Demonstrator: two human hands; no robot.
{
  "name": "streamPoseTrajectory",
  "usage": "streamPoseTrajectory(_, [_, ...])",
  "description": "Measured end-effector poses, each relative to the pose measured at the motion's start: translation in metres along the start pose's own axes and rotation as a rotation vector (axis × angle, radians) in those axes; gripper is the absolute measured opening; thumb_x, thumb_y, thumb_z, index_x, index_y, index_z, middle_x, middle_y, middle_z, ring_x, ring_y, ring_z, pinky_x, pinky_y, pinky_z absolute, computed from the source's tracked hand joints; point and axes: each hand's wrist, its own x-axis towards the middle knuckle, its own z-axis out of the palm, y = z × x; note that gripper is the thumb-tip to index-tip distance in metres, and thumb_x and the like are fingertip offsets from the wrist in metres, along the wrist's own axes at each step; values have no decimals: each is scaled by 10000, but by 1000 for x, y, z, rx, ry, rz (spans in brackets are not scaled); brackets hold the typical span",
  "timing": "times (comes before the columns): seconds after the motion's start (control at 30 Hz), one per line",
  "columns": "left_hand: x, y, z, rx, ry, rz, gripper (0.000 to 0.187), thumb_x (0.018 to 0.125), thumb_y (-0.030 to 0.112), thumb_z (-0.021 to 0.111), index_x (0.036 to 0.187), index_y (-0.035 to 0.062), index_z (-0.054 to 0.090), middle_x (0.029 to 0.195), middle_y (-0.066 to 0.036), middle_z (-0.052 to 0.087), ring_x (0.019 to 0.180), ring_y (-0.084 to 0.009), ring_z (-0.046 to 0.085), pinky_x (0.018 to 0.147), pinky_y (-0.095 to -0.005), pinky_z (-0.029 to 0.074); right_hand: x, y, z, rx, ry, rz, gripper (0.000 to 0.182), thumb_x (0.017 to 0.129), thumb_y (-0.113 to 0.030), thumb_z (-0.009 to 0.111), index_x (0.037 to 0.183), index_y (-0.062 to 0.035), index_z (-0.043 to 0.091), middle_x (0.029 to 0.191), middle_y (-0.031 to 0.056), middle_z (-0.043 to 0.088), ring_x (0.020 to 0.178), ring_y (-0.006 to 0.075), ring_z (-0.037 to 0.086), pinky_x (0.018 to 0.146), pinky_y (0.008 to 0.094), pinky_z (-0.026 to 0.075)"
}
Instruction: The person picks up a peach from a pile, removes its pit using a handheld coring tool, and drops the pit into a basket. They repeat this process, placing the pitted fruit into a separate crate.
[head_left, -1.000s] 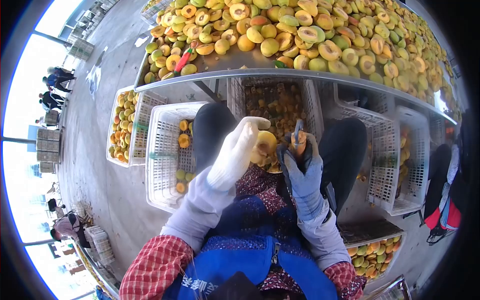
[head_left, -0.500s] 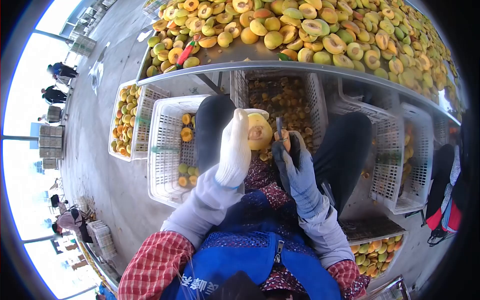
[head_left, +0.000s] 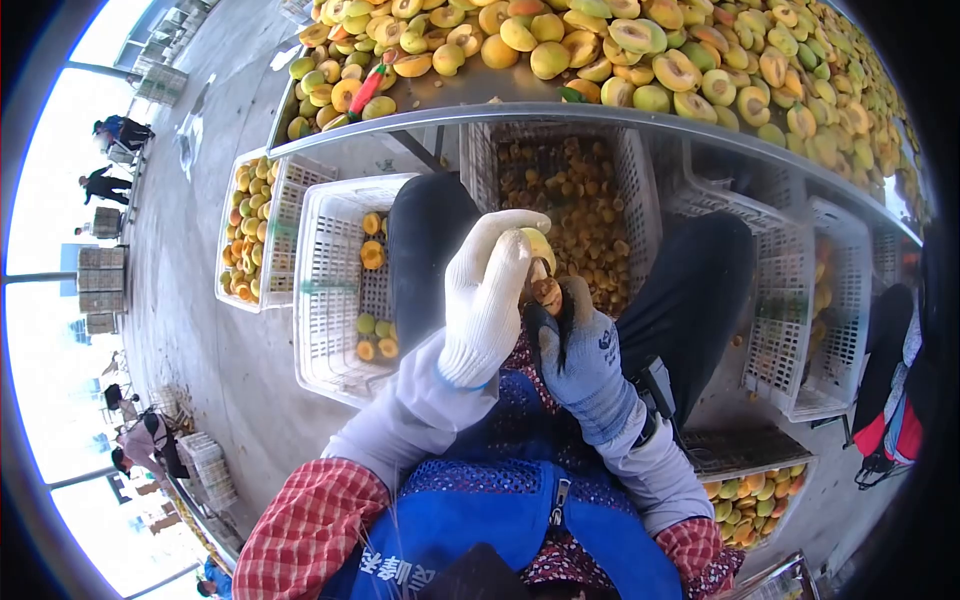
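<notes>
My left hand [head_left: 487,300], in a white knit glove, curls around a yellow peach half [head_left: 538,246] and largely hides it. My right hand [head_left: 582,350], in a grey-blue glove with dark fingers, grips a small pitting tool [head_left: 541,270], its metal end against the fruit. A reddish-brown piece [head_left: 547,294] shows at the right fingertips; I cannot tell whether it is the tool's handle or a pit. Both hands meet between my knees, above a crate [head_left: 640,200] holding many small brown pieces.
A metal table [head_left: 440,118] piled with halved peaches [head_left: 675,72] spans the front, with a red-handled tool [head_left: 368,90] on it. White crates [head_left: 310,290] with some fruit stand left, others [head_left: 780,330] right. A fruit-filled crate [head_left: 755,505] sits at lower right. People [head_left: 105,185] are far left.
My right hand has moved left and brought the tool from beside the peach half onto it. My left fingers have closed further over the fruit, turning its cut face away from view.
</notes>
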Motion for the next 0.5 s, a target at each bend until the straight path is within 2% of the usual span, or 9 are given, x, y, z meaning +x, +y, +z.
streamPoseTrajectory(0.1, [3,-2,-7,218,-20,54,346,1016,288,469,1094,-28,586,774,-75,590,580,-95,535,531,-229,457,-2,4,0,-23,-63,75,413,813,-63,620,1180,27,452,759,226,600,715,421,639,591,458,499])
streamPoseTrajectory(0.3, [7,2,-2,355,-54,78,272,1000,188,444,1066,-32,591,750,-59,574,551,-88,515,511,-234,456,-13,12,9,17,114,-158,487,839,-83,588,1245,122,415,795,240,621,725,387,659,627,432,509])
streamPoseTrajectory(0.4, [6,-9,-5,327,-22,15,271,1003,196,451,1074,-27,586,732,-44,557,552,-82,507,503,-234,453,-15,14,8,91,36,-69,512,851,-77,575,1272,155,398,852,256,629,768,372,666,663,419,516])
streamPoseTrajectory(0.5, [-3,-11,3,218,85,28,267,1005,197,455,1093,-23,577,745,-47,560,548,-82,500,502,-233,452,-16,12,14,-16,162,-165,488,860,-85,562,1263,146,412,869,261,624,771,376,662,661,417,513])
